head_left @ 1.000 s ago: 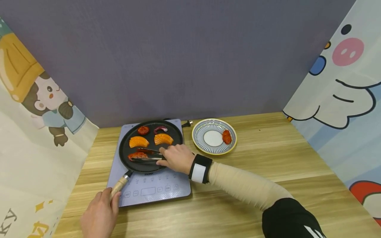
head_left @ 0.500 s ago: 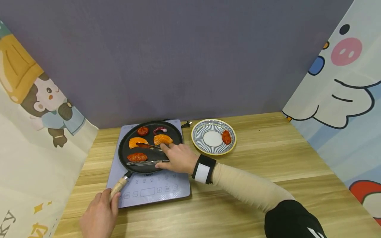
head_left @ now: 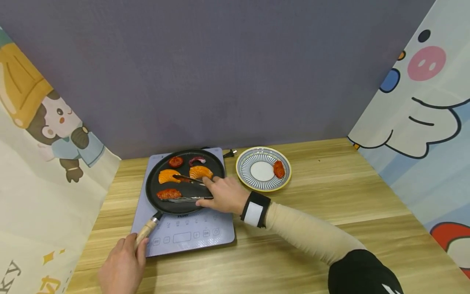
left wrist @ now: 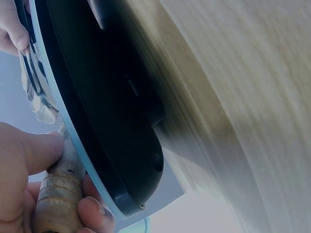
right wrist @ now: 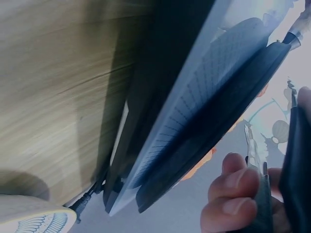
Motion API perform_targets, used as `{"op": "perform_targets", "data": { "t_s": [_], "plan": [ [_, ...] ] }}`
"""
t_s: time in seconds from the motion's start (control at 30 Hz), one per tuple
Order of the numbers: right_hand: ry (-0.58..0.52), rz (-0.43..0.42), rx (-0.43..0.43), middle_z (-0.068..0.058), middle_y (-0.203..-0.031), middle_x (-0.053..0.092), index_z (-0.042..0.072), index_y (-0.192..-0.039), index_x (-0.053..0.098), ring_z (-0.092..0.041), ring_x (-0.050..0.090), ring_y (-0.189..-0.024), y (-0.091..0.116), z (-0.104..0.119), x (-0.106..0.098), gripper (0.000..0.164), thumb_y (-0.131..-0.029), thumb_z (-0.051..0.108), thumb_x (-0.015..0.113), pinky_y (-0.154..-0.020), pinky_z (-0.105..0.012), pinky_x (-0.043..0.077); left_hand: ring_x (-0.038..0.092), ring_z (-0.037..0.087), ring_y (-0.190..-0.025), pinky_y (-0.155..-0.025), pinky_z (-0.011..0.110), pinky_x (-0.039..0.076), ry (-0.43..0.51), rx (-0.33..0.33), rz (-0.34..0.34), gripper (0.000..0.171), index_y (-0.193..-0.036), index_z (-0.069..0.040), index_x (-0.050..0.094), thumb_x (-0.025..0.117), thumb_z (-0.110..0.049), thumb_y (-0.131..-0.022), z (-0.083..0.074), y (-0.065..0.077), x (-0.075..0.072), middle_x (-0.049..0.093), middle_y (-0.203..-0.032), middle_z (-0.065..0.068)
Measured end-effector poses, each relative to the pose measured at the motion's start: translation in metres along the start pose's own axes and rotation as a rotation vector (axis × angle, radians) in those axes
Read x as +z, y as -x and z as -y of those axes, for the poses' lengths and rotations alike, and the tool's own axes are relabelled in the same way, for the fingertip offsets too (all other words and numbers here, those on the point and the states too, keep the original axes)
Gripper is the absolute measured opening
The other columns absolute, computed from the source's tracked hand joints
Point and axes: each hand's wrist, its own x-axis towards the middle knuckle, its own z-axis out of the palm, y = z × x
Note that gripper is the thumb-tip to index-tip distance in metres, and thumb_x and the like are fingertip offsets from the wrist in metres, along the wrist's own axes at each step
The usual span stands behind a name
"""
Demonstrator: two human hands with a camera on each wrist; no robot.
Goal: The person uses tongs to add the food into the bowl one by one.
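Observation:
My left hand (head_left: 123, 263) grips the wooden handle (head_left: 147, 230) of the round black frying pan (head_left: 194, 190). In the right hand (head_left: 225, 194) are metal tongs (head_left: 188, 199), their arms spread apart over the pan. One tip lies along the near edge of a glazed red chicken wing (head_left: 169, 192); the other overlaps the left orange salmon slice (head_left: 168, 176). A second salmon slice (head_left: 200, 171), a tomato half (head_left: 176, 161) and a small octopus tentacle (head_left: 197, 160) lie farther back in the pan. The right wrist view shows curled fingers (right wrist: 231, 206) around the tongs.
Beneath the pan sits a lavender induction cooker (head_left: 189, 241), with its plug (head_left: 230, 153) lying behind it. A striped plate (head_left: 249, 175) to the right bears another red chicken wing (head_left: 279, 169). The wooden table (head_left: 330, 183) ends at a grey back wall (head_left: 235, 73).
The tongs have spread from around the chicken wing, one arm rising to the salmon slice, the other coming nearer the front. They then shifted slightly right. The left hand stays on the handle.

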Motion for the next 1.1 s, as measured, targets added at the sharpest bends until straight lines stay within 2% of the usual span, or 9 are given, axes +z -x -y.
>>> {"op": "perform_targets", "data": {
  "t_s": [0.17,0.37,0.6,0.77,0.93,1.1],
  "plan": [
    [-0.016,-0.018,0.027,-0.002,-0.086,0.062,0.017,-0.130,0.052,-0.016,0.058,-0.060,0.004,-0.006,0.001,0.078,-0.081,0.077,0.046,-0.045,-0.031,0.041,0.057,0.036,-0.059,-0.039,0.043,0.035,-0.002,-0.002,0.001,0.030,-0.100,-0.001,0.063,0.074,-0.023,-0.083,0.000,0.000,0.000,0.058,-0.074,0.012],
    [-0.078,-0.022,0.054,-0.005,-0.091,0.064,0.013,-0.136,0.050,-0.018,0.063,-0.070,0.007,-0.015,0.000,0.082,-0.081,0.075,0.049,-0.050,-0.033,0.047,0.057,0.037,-0.059,-0.040,0.043,0.035,0.001,-0.002,-0.003,0.030,-0.100,-0.001,0.063,0.074,-0.022,-0.083,0.000,0.001,-0.001,0.058,-0.074,0.013],
    [-0.098,-0.048,0.097,-0.004,-0.086,0.066,0.014,-0.132,0.052,-0.013,0.059,-0.059,0.010,-0.030,-0.005,0.078,-0.083,0.074,0.049,-0.044,-0.028,0.042,0.057,0.037,-0.059,-0.040,0.044,0.035,-0.004,-0.001,0.000,0.030,-0.100,0.000,0.063,0.074,-0.022,-0.083,-0.001,0.000,-0.001,0.057,-0.073,0.012],
    [-0.105,-0.047,0.126,-0.002,-0.090,0.066,0.014,-0.130,0.053,-0.011,0.056,-0.058,0.014,-0.038,-0.007,0.075,-0.083,0.073,0.049,-0.043,-0.027,0.040,0.057,0.037,-0.060,-0.040,0.044,0.035,-0.008,-0.009,0.015,0.030,-0.101,0.000,0.063,0.073,-0.023,-0.084,-0.002,0.000,-0.002,0.058,-0.074,0.013],
    [-0.104,-0.066,0.133,0.000,-0.090,0.065,0.014,-0.127,0.055,-0.010,0.055,-0.056,0.017,-0.044,-0.007,0.073,-0.084,0.073,0.048,-0.043,-0.027,0.042,0.057,0.037,-0.059,-0.039,0.044,0.034,-0.008,-0.013,0.024,0.031,-0.101,0.001,0.063,0.073,-0.023,-0.084,0.000,0.000,-0.002,0.058,-0.074,0.013],
    [-0.103,-0.082,0.141,-0.002,-0.093,0.067,0.015,-0.129,0.054,-0.013,0.059,-0.060,0.019,-0.049,-0.005,0.074,-0.084,0.073,0.048,-0.047,-0.030,0.046,0.057,0.036,-0.059,-0.039,0.043,0.034,-0.007,-0.010,0.018,0.031,-0.101,0.000,0.063,0.074,-0.023,-0.083,0.001,0.000,0.000,0.058,-0.074,0.013]
  ]
}}
